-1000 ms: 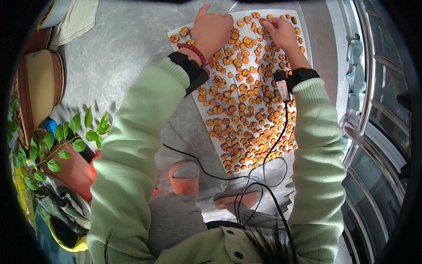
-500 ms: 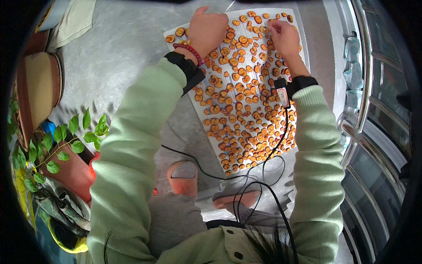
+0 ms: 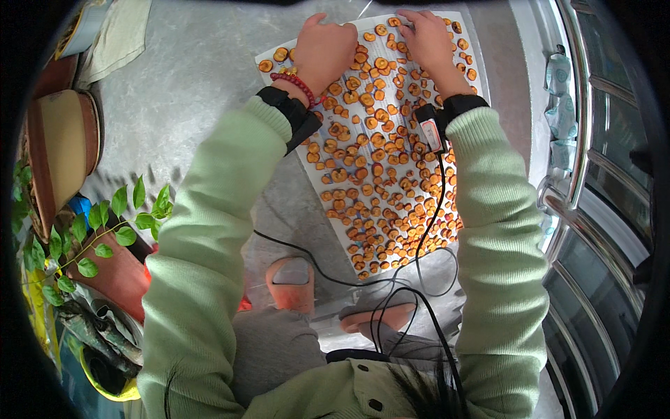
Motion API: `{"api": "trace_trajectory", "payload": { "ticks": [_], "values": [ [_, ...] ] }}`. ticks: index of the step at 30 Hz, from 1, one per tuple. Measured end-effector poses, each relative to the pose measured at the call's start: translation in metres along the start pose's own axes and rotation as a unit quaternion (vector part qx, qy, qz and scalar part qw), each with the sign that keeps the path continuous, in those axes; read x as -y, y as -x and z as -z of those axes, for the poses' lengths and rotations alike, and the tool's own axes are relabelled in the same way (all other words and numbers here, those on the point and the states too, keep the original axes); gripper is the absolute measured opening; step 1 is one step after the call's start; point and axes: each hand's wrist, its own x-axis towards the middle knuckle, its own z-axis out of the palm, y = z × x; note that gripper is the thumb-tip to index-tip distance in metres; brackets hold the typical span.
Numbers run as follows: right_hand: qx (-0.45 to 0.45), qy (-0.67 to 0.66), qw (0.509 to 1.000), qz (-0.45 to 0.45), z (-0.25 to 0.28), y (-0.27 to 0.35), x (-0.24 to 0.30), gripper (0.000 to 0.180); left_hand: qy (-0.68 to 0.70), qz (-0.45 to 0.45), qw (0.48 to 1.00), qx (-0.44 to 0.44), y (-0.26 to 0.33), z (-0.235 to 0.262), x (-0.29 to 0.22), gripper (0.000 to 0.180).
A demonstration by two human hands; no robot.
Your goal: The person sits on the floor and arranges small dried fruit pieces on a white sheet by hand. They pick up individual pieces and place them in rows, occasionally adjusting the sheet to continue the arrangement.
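Observation:
Round orange-brown fruit slices (image 3: 377, 170) with dark rims lie spread over a white printed sheet (image 3: 338, 241) on the floor, packed densest toward its near end. My left hand (image 3: 322, 52) is over the sheet's far left part, curled with one finger sticking out. Its other fingertips are hidden, so what they hold, if anything, does not show. At the far edge, my right hand (image 3: 427, 43) has thumb and forefinger apart beside a single fruit slice (image 3: 395, 22). A red bead bracelet (image 3: 296, 84) circles the left wrist, and both wrists carry black bands.
A black cable (image 3: 441, 199) runs from the right wrist's device and loops over the sheet's near edge. Metal railings (image 3: 576, 112) stand at right. Leafy plant stems (image 3: 105, 230) and a tan-and-brown container (image 3: 66, 143) stand at left. My slippered feet (image 3: 292, 283) are near the sheet.
My right hand has moved left and slightly farther away along the sheet's far edge, its fingers parting from a pinch. My left hand has shifted slightly left, still curled.

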Motion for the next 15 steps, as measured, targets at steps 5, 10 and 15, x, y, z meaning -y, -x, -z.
{"api": "trace_trajectory", "payload": {
  "ticks": [5,10,15],
  "values": [
    [0.024,0.064,0.997,0.026,-0.009,-0.004,0.002,0.018,-0.011,-0.008,1.0,-0.018,0.001,-0.001,0.001,0.011],
    [0.051,-0.058,0.989,-0.124,0.013,-0.002,0.012,0.019,0.003,-0.025,0.999,-0.04,0.002,-0.002,0.006,0.013],
    [0.102,-0.307,0.902,-0.285,0.093,0.042,0.035,0.023,-0.007,-0.033,0.999,0.005,-0.001,-0.003,0.014,0.024]
  ]
}}
